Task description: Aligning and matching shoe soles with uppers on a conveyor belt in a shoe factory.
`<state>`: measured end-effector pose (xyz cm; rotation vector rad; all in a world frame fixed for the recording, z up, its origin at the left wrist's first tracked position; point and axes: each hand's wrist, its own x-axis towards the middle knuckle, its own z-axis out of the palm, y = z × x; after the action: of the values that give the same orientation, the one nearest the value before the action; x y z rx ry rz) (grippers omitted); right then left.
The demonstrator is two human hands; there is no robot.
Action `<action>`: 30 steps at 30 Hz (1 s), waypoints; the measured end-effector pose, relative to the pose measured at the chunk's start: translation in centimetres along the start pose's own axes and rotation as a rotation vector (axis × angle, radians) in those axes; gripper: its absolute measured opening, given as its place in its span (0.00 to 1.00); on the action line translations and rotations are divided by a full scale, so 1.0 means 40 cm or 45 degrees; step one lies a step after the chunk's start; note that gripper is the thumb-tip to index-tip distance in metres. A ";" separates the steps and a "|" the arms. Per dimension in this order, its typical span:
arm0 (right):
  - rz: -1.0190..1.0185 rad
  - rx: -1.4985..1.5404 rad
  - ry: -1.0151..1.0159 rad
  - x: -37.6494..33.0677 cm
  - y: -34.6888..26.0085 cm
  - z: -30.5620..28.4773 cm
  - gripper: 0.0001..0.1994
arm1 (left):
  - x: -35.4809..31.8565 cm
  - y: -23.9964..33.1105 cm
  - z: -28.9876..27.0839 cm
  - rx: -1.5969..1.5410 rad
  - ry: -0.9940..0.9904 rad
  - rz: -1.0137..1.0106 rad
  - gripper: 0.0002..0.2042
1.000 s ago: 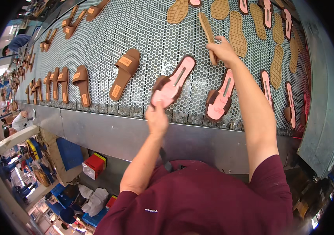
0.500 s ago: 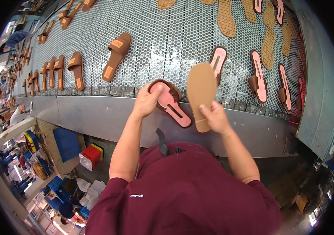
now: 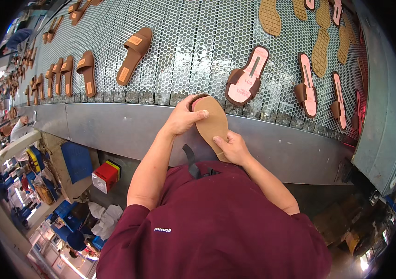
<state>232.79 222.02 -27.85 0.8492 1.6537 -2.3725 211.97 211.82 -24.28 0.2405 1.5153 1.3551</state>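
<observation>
I hold a tan sole [image 3: 212,124] pressed over a brown sandal upper on a pink last, whose edge [image 3: 196,99] shows at the toe. My left hand [image 3: 185,117] grips the toe end from the left. My right hand [image 3: 233,148] holds the heel end from below. The pair sits in front of my chest, just below the metal edge of the perforated conveyor belt [image 3: 188,51]. On the belt right above lies another brown upper on a pink last [image 3: 247,77].
Finished brown sandals [image 3: 134,48] and a row of several more [image 3: 67,74] lie at the belt's left. Loose tan soles [image 3: 321,52] and lasted uppers [image 3: 305,91] lie at the right. A red box [image 3: 106,175] and blue crates stand on the floor at the lower left.
The tan sole, held beside the lasted upper half a second ago, now lies on top of it. Both hands have drawn the pair closer to my chest.
</observation>
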 end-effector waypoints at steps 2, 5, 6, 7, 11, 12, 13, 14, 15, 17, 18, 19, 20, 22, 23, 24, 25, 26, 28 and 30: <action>0.015 -0.022 -0.017 -0.002 -0.009 -0.001 0.15 | -0.005 -0.001 0.005 0.019 0.011 -0.046 0.34; 0.021 -0.047 -0.033 -0.005 -0.014 -0.002 0.15 | -0.005 -0.001 0.013 0.035 0.012 -0.079 0.32; 0.006 -0.032 -0.029 -0.003 -0.013 -0.003 0.15 | -0.004 0.001 0.017 0.038 0.011 -0.084 0.31; -0.009 -0.017 -0.024 -0.003 -0.011 -0.005 0.15 | -0.005 0.002 0.021 0.063 0.021 -0.094 0.30; 0.002 -0.034 -0.027 -0.001 0.008 -0.016 0.15 | -0.003 -0.008 0.033 0.102 0.041 -0.096 0.25; 0.011 -0.038 -0.031 -0.001 0.011 -0.020 0.16 | -0.002 -0.010 0.037 0.096 0.041 -0.089 0.24; 0.020 -0.042 -0.034 -0.001 0.015 -0.023 0.16 | -0.003 -0.012 0.039 0.123 0.041 -0.088 0.23; 0.020 -0.036 -0.036 0.000 0.021 -0.026 0.16 | -0.003 -0.013 0.041 0.151 0.041 -0.088 0.23; 0.020 -0.028 -0.038 0.001 0.024 -0.028 0.15 | -0.004 -0.008 0.046 0.180 0.041 -0.088 0.22; 0.020 -0.035 -0.042 0.001 0.029 -0.036 0.15 | -0.007 0.002 0.061 0.202 0.031 -0.090 0.21; 0.021 -0.049 -0.050 -0.001 0.021 -0.039 0.15 | -0.010 0.005 0.065 0.212 0.031 -0.091 0.21; 0.021 -0.064 -0.058 -0.002 0.014 -0.042 0.15 | -0.010 -0.003 0.064 0.213 0.026 -0.080 0.20; 0.038 -0.053 -0.066 -0.004 0.009 -0.043 0.15 | -0.010 -0.016 0.060 0.214 0.022 -0.069 0.20; 0.073 -0.032 -0.078 -0.007 0.004 -0.046 0.16 | -0.010 -0.023 0.061 0.211 0.005 -0.057 0.19; 0.077 -0.035 -0.086 -0.007 0.004 -0.049 0.16 | -0.010 -0.026 0.061 0.207 -0.004 -0.056 0.18; 0.080 -0.037 -0.093 -0.006 0.005 -0.053 0.16 | -0.011 -0.019 0.067 0.204 -0.015 -0.054 0.17; 0.083 -0.039 -0.100 -0.004 0.005 -0.056 0.16 | -0.014 -0.014 0.076 0.223 0.030 -0.028 0.17; 0.082 -0.045 -0.105 -0.004 0.004 -0.058 0.16 | -0.021 -0.010 0.089 0.242 0.074 -0.003 0.16; 0.079 -0.059 -0.116 -0.006 -0.003 -0.062 0.16 | -0.028 -0.009 0.099 0.269 0.129 0.020 0.15; 0.150 -0.095 -0.143 -0.007 -0.008 -0.073 0.16 | -0.027 -0.024 0.100 0.287 0.147 0.013 0.15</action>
<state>233.98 224.69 -28.14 0.7634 1.5923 -2.2230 215.98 213.17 -23.75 0.3156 1.7677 1.2230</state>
